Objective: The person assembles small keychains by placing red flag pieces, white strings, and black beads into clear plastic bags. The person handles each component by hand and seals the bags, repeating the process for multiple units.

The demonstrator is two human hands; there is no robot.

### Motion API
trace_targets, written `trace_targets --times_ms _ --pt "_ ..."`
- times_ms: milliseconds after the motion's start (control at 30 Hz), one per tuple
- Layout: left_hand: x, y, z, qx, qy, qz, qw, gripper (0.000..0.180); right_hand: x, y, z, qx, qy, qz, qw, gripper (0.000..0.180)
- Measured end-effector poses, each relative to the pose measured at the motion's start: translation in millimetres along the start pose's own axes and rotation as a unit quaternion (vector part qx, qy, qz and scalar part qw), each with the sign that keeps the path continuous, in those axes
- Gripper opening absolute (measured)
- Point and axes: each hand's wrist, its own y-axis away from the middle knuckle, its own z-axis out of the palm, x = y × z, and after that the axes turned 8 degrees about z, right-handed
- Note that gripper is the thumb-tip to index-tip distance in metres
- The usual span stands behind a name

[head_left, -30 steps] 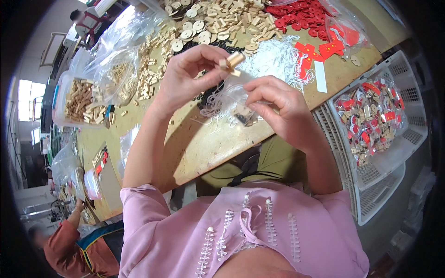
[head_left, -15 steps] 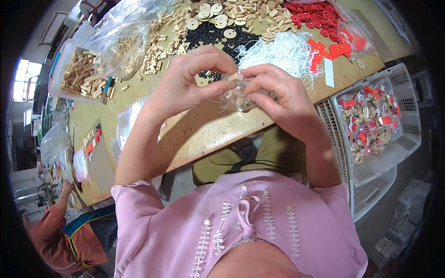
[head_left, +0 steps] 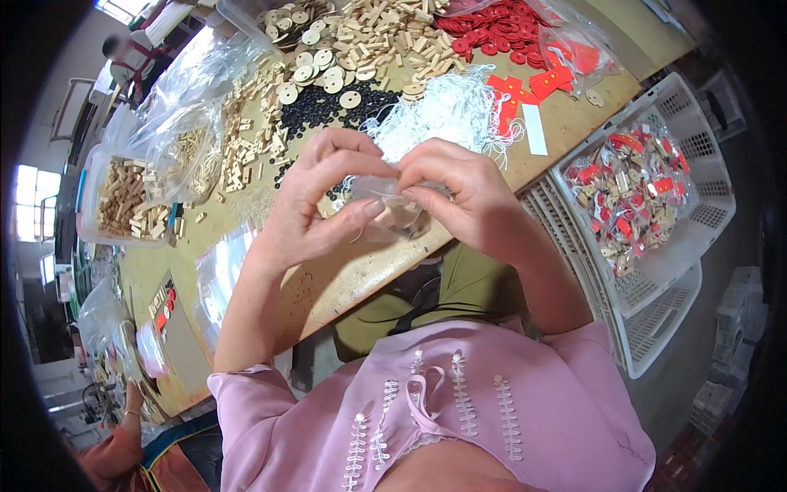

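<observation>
Over the table's near edge, both hands hold a small clear plastic bag (head_left: 399,217) with pale wooden pieces inside. My left hand (head_left: 324,197) grips the bag's left side, its thumb against the plastic. The fingers and thumb of my right hand (head_left: 463,193) pinch the bag's upper edge on the right. My fingers partly cover the opening, so I cannot tell whether it is sealed. Just beyond my hands lies a tangled heap of white string (head_left: 443,107), beside a spread of small black rings (head_left: 324,111).
Wooden blocks (head_left: 393,33), wooden discs (head_left: 324,70) and red discs (head_left: 512,33) cover the table's far side. A plastic bin (head_left: 86,197) of blocks stands left. Flat clear bags (head_left: 221,275) lie nearer. Right is a white basket (head_left: 709,164) of filled bags. A co-worker's arm (head_left: 131,410) shows lower left.
My view has shifted, so the table items appear further left. Both hands and the bag sit slightly lower and left in view. My fingers have moved to the bag's upper edge.
</observation>
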Motion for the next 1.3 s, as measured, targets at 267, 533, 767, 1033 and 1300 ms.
trace_targets --times_ms 267,533,767,1033,1300 --pt "3 9 2 -0.039 0.008 -0.095 0.995 0.017 6 4 -7 -0.026 -0.008 0.0 1.0 0.008" --pt "15 16 12 0.04 0.05 -0.06 0.996 0.011 78 -65 -72 0.158 0.054 0.233 0.958 0.032" --pt "9 31 18 0.064 0.057 -0.072 0.994 0.005 178 -136 -121 0.14 0.388 0.149 0.899 0.036" --pt "13 35 10 0.103 0.028 -0.05 0.993 0.006 209 -155 -119 0.115 0.373 0.223 0.893 0.036" --pt "16 34 9 0.119 0.026 -0.042 0.992 0.007 223 -155 -133 0.118 0.191 0.318 0.921 0.021"
